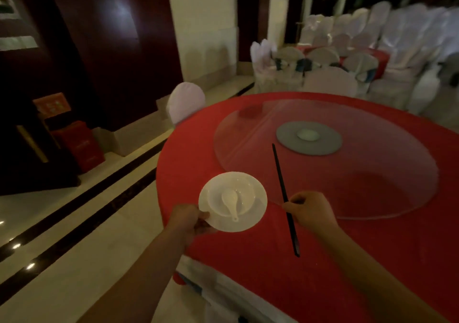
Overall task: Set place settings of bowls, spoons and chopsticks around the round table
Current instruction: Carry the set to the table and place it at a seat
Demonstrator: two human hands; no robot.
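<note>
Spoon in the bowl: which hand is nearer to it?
Left. The left hand grips the plate by its rim, just beside the handle end of the spoon; the right hand holds the chopsticks farther off, to the spoon's right.

Hidden, cut off or blurred from where I stand

My left hand (191,219) keeps its fingers hidden under the round white saucer (238,224). The thin black chopsticks (279,173) in my right hand (313,209) blur into one line. The round red-clothed table (323,260) runs off the right and bottom edges, and the white-covered chairs (397,37) behind are smeared.
</note>
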